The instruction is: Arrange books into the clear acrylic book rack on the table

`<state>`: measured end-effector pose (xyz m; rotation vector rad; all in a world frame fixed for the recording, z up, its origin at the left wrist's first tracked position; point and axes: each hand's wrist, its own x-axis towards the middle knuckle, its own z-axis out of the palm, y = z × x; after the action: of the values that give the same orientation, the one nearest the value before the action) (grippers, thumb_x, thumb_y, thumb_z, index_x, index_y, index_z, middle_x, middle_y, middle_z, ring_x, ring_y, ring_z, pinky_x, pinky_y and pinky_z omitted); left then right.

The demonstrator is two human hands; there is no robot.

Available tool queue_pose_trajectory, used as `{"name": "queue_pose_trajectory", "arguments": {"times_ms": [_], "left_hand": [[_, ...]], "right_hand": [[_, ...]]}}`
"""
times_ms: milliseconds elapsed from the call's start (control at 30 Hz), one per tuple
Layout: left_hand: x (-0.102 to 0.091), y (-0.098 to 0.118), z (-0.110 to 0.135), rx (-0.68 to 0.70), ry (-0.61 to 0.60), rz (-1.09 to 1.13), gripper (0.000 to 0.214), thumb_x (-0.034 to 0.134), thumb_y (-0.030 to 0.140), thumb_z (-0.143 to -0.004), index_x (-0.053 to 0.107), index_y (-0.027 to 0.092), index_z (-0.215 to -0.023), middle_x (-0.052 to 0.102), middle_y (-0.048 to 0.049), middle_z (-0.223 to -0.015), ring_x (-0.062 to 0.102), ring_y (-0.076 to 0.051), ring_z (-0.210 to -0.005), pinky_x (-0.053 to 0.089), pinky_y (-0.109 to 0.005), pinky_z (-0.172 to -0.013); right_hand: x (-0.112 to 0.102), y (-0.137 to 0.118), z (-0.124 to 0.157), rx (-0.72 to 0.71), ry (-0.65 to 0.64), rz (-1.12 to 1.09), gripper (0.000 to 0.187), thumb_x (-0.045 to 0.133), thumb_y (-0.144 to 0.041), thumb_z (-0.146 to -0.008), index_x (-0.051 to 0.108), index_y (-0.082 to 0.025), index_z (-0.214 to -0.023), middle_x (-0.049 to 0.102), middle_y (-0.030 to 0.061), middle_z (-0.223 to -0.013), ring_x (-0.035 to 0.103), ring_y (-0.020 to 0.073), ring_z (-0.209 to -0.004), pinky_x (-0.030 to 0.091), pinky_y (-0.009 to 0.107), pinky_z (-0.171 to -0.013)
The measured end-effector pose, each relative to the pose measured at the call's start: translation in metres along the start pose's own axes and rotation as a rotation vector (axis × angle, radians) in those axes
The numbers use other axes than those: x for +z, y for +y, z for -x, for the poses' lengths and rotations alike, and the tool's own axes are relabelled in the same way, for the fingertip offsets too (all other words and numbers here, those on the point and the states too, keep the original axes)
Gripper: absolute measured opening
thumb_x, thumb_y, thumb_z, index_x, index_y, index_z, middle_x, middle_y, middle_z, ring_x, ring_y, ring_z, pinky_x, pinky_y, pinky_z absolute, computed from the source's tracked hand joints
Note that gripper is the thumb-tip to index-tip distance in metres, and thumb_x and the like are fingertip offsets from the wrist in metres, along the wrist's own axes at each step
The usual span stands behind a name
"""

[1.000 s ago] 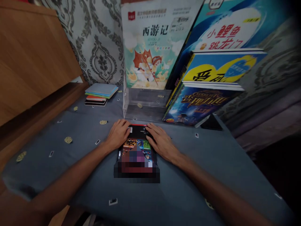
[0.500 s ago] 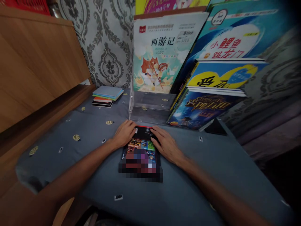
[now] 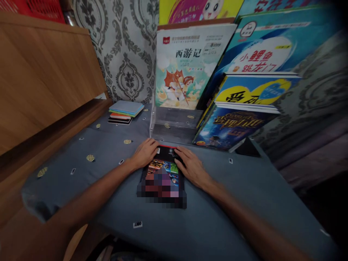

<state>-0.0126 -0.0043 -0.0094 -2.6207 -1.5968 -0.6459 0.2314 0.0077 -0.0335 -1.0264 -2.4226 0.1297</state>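
Note:
My left hand (image 3: pixel 145 153) and my right hand (image 3: pixel 191 168) rest on the upper part of a dark flat book (image 3: pixel 163 166) with a red top edge, lying on the grey-blue tablecloth (image 3: pixel 81 174). The left hand's fingers lie over its upper left corner, and the right hand's fingers press near its upper right corner. Colourful pictures show on the cover, and the lower part is pixelated and cannot be read.
Behind the hands stands a clear acrylic display stand (image 3: pixel 174 125) holding upright illustrated books (image 3: pixel 176 67). Further books (image 3: pixel 236 127) lean at the right. A stack of coloured notebooks (image 3: pixel 126 110) lies back left, beside a wooden panel (image 3: pixel 46 79). Small labels dot the cloth.
The view has tilted up a little and shifted, so the books and stand sit lower and further right in the picture. Both hands stay on the book.

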Motion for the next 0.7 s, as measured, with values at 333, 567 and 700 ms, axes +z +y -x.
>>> {"name": "queue_pose_trajectory", "arguments": {"times_ms": [333,567,700], "left_hand": [[-0.013,-0.007,-0.017,0.209,-0.130,-0.264,0.026,0.040,0.024,-0.101,0.063,0.015,-0.111,0.062,-0.0097,-0.107,0.054,-0.024,-0.102,0.047,-0.038,-0.092],[-0.011,0.008,-0.005,0.084,-0.088,-0.202,0.031,0.043,0.014,-0.097,0.064,0.017,-0.120,0.064,-0.0090,-0.111,0.057,-0.022,-0.104,0.050,-0.039,-0.092],[-0.009,0.014,0.007,0.103,-0.047,-0.076,0.033,0.044,0.017,-0.097,0.064,0.019,-0.123,0.063,-0.0098,-0.120,0.058,-0.023,-0.111,0.051,-0.042,-0.096]], "right_hand": [[-0.012,0.001,0.005,0.014,0.036,-0.143,0.034,0.045,-0.024,-0.098,0.066,-0.019,-0.123,0.067,0.0129,-0.122,0.061,0.0269,-0.112,0.049,0.051,-0.101],[-0.010,0.001,0.007,0.013,0.024,-0.143,0.033,0.047,-0.027,-0.098,0.065,-0.019,-0.124,0.066,0.0136,-0.127,0.059,0.0277,-0.118,0.047,0.052,-0.103],[-0.009,-0.002,0.007,0.013,0.013,-0.088,0.034,0.048,-0.026,-0.097,0.065,-0.015,-0.125,0.064,0.0159,-0.130,0.057,0.0294,-0.121,0.046,0.053,-0.106]]}}
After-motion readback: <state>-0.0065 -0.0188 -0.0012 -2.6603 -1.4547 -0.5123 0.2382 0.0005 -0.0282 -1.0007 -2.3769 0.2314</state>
